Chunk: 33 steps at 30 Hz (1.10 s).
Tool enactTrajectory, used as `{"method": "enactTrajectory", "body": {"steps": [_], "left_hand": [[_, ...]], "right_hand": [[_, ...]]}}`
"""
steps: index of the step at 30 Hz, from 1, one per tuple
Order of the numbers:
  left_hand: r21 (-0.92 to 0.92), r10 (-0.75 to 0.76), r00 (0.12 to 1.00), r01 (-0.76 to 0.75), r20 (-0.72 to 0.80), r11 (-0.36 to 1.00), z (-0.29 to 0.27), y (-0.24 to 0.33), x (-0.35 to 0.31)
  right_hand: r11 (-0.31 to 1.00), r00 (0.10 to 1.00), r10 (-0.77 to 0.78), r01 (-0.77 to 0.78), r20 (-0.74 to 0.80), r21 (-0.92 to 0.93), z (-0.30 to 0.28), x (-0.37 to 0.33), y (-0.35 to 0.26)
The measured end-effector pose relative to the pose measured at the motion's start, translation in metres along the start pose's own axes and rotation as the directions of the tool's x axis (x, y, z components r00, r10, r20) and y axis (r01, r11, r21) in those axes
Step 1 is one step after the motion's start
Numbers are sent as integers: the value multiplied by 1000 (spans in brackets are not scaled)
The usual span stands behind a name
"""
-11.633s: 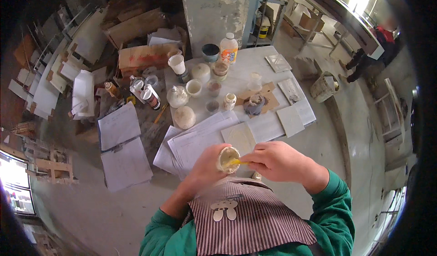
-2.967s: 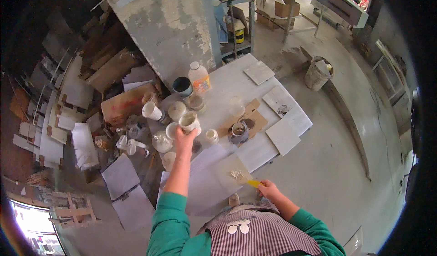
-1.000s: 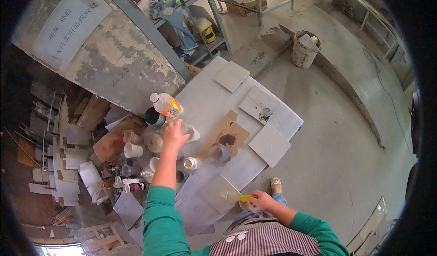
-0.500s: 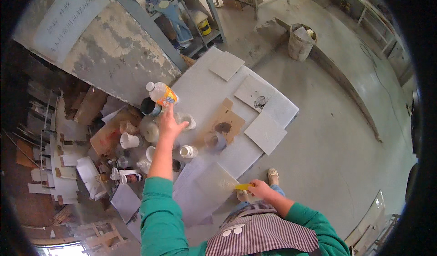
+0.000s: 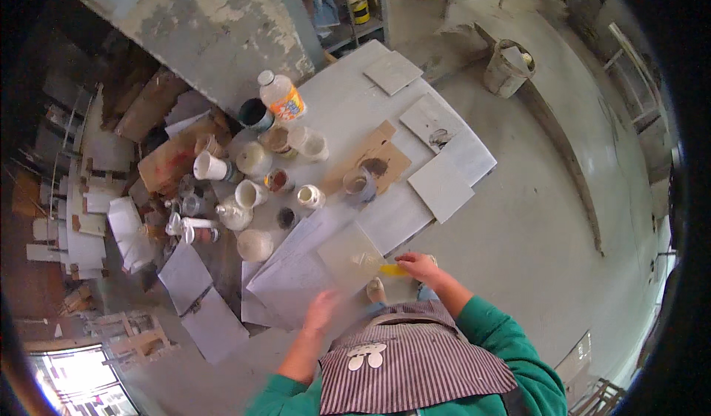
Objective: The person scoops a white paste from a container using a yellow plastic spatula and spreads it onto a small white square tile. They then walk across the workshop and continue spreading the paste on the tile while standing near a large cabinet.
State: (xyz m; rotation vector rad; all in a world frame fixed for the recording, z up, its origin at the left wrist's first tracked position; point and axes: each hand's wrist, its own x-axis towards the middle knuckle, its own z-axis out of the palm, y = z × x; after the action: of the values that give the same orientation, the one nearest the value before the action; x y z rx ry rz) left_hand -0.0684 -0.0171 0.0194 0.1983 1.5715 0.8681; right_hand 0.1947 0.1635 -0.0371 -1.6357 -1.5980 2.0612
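Note:
My right hand (image 5: 417, 266) is closed on a small flat yellow scraper (image 5: 392, 270), just off the near edge of the table. Beside it lies a pale square sheet (image 5: 348, 253) with a faint whitish mark, on top of large white papers (image 5: 289, 279). My left hand (image 5: 322, 311), smeared by motion, is over the papers' near edge; its fingers cannot be made out. Farther up the table stand a clear bottle with an orange label (image 5: 283, 96), a dark cup (image 5: 255, 114), a white open-topped bottle (image 5: 311, 197) and a clear cup (image 5: 358, 184) on stained cardboard (image 5: 385, 153).
Flat grey panels (image 5: 441, 188) lie along the table's right side. Several cups and jars crowd its left side, near a white cup (image 5: 210, 166). A dirty bucket (image 5: 509, 68) stands on the floor beyond, by a long curved strip (image 5: 563, 146). A worn grey board (image 5: 215, 27) rises behind.
My left hand has come back from beside the orange-labelled bottle to the papers close to my body. The right hand still holds the yellow scraper. The view has shifted.

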Motion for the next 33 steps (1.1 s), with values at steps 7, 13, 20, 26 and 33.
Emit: {"method": "enactTrajectory", "body": {"steps": [7, 13, 20, 26, 33], "left_hand": [[-149, 442, 896, -433, 39, 889, 0, -99, 60], [-329, 383, 923, -350, 39, 877, 1, -99, 75], [-289, 488, 864, -439, 123, 851, 14, -66, 76], [-258, 573, 807, -528, 143, 809, 16, -60, 46], [-327, 498, 864, -451, 72, 831, 15, -31, 12]], "right_hand": [[991, 985, 131, -132, 108, 6, 9, 5, -17], [985, 983, 133, -145, 127, 89, 9, -9, -41], [975, 964, 222, -220, 148, -29, 13, -54, -91], [953, 956, 184, -231, 229, 196, 19, -90, -108], [905, 952, -305, 278, -36, -321, 23, -131, -133]]}}
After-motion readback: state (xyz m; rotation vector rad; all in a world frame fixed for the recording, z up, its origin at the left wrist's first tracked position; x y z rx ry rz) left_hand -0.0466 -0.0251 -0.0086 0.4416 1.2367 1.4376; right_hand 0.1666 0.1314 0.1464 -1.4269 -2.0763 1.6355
